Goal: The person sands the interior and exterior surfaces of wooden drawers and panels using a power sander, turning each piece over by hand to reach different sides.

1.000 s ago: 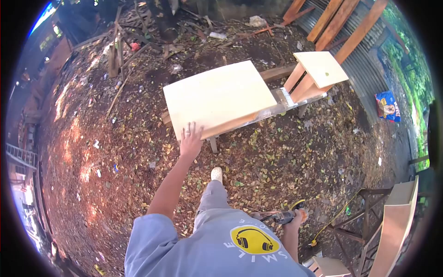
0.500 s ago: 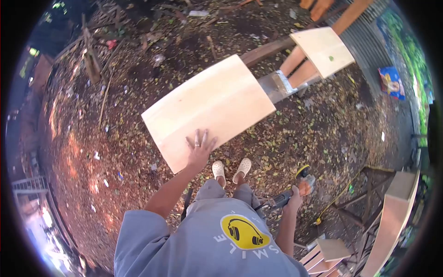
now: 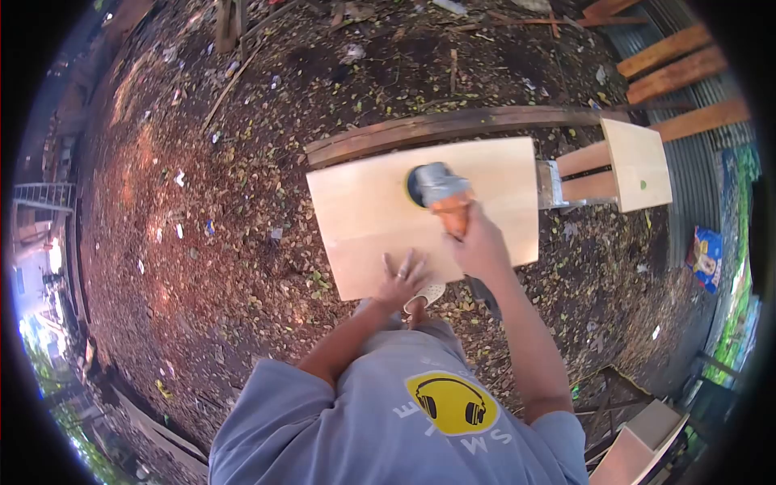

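A pale wooden panel (image 3: pixel 364 202) lies in front of me at about waist level. My left hand (image 3: pixel 402 277) rests flat on its near edge with fingers spread and a ring on one finger. Wrapped round the orange and grey body of an angle grinder (image 3: pixel 450 200) is my right hand (image 3: pixel 478 246). The grinder's round black pad with a yellow rim is at the panel's surface, a little above its middle. Its rear end shows below my right wrist, partly hidden by the forearm.
Behind the panel runs a long dark timber beam (image 3: pixel 453 123). A smaller wooden board structure (image 3: pixel 643 166) stands to the right, near corrugated metal sheeting (image 3: pixel 693 190). Brown planks (image 3: pixel 679 77) lean at the upper right. Leaves and litter cover the ground. A wooden box-like piece (image 3: pixel 638 444) sits lower right.
My right hand has brought the angle grinder up from low at my right side onto the panel. My left hand stays flat on the panel. The view has turned.
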